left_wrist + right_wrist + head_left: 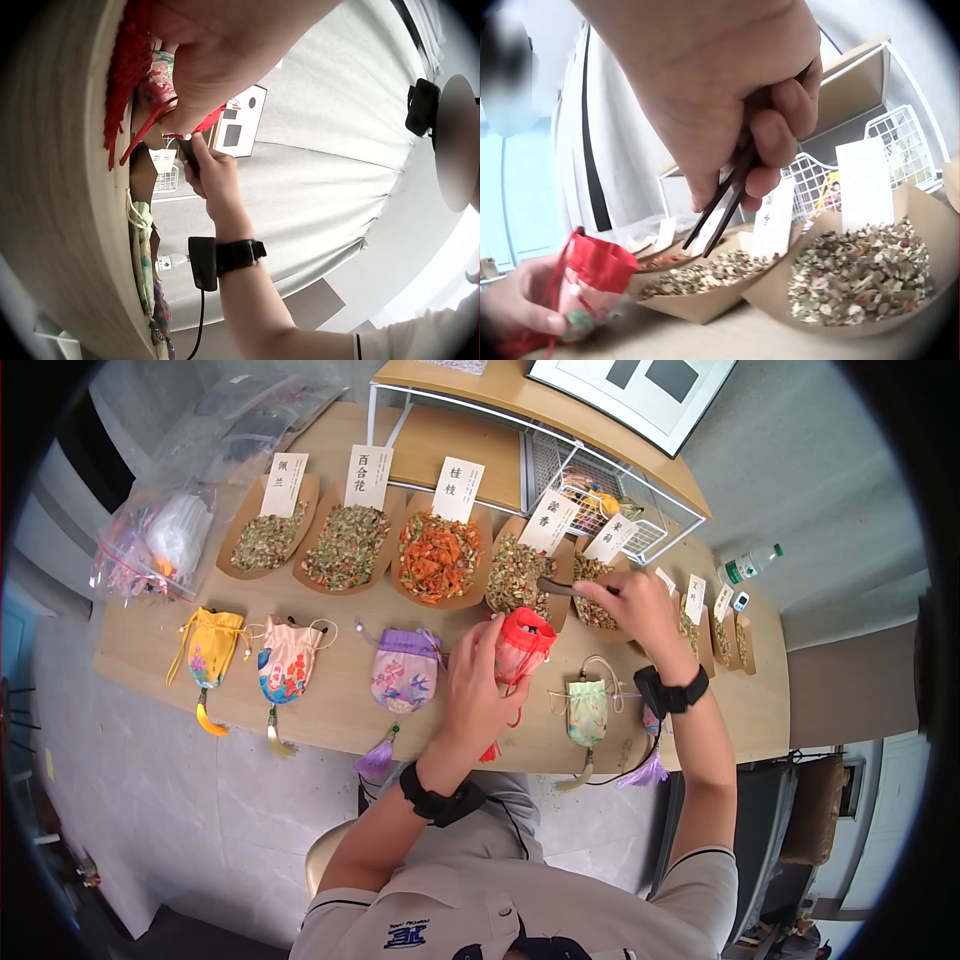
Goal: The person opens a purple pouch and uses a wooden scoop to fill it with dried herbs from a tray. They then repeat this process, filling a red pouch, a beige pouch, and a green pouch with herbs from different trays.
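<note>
My left hand grips a red drawstring pouch with a pink floral body. Its gathered red mouth faces up, and some dark bits show inside. A red cord and tassel hang from it in the left wrist view. My right hand holds dark brown tongs, their two slim tips slightly apart with nothing visible between them. In the head view the tongs extend over a paper tray of dried herbs, just to the upper right of the pouch.
Several labelled paper trays stand in a row, one with orange dried pieces. Along the front edge lie a yellow pouch, a purple pouch and a green pouch. Behind are a wire basket and a bottle.
</note>
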The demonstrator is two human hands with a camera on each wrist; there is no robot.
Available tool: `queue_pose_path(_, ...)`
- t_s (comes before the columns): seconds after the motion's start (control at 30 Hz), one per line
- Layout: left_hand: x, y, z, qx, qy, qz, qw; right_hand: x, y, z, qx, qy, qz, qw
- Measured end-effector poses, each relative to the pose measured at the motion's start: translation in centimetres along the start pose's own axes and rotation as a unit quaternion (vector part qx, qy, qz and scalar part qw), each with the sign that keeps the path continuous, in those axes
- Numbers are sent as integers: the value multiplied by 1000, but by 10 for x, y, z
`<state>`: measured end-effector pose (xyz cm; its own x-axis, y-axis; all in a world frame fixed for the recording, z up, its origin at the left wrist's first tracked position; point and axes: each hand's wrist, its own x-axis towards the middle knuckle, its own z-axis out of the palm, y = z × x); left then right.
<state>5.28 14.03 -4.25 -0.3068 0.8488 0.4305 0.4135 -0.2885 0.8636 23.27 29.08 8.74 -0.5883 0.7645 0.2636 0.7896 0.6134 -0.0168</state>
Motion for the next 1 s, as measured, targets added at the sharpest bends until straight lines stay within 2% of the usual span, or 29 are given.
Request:
queue_pose_path(0.2,1,1,-1,4,-5,-6,1000,22,14,35,-7,-17,-1,1000)
queue_pose_path(0.43,0,2,-1,-26,-14,-20,999,35,12,44,-9,-37,1,999)
queue_pose_path(0.63,0,2,-2,-14,-8,-10,1000,27,11,41,9,-59,-56,997)
queue_pose_path(0.73,0,1,0,-23,3,-18,1000,21,13,46,-10,-22,-105,994)
queue_pose_path(0.83,1,2,-1,-1,9,-6,1000,16,13,49,-86,13,-169,982)
queue_pose_path(1.0,0,4,0,18,31,-2,999,7,-1,48,-114,64,-186,974)
